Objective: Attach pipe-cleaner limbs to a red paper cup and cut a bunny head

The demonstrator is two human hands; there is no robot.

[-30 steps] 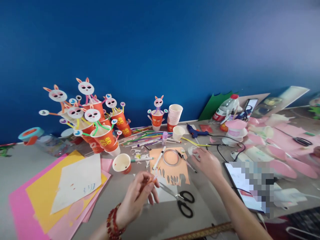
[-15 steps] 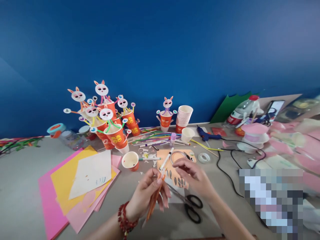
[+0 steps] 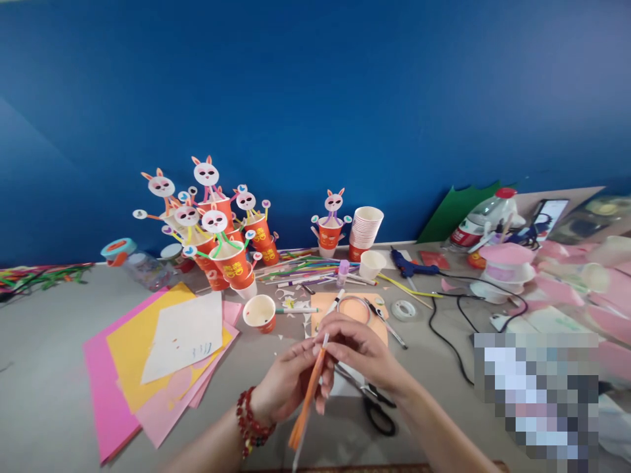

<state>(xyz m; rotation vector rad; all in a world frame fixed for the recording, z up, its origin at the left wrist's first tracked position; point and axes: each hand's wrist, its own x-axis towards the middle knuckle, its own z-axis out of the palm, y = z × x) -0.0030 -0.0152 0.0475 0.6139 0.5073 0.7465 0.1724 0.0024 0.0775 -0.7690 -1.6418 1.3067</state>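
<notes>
My left hand point(image 3: 296, 368) is closed round a thin bundle of orange pipe cleaners point(image 3: 311, 391), which slants down toward me and flares at its lower end. A thin whitish stick point(image 3: 325, 339) runs along the bundle and pokes out at the top. My right hand point(image 3: 357, 348) meets the left one there, its thumb and fingers pinched on the bundle's upper end. Just under the right hand lie black-handled scissors point(image 3: 379, 417), partly covered. Behind both hands is a peach-coloured sheet point(image 3: 320, 302), with a white marker point(image 3: 335, 301) showing above the fingers.
Paper cups with rabbit figures point(image 3: 229, 259) stand at the back left, near coloured paper sheets point(image 3: 118, 387). A stack of cups point(image 3: 367, 226), a blue glue gun point(image 3: 411, 266) with a black cord and a tape roll point(image 3: 403, 309) are further right. A paper cup point(image 3: 259, 314) stands left of the sheet.
My right hand has moved left and down to meet the left hand and now pinches the bundle's top. The view has shifted slightly.
</notes>
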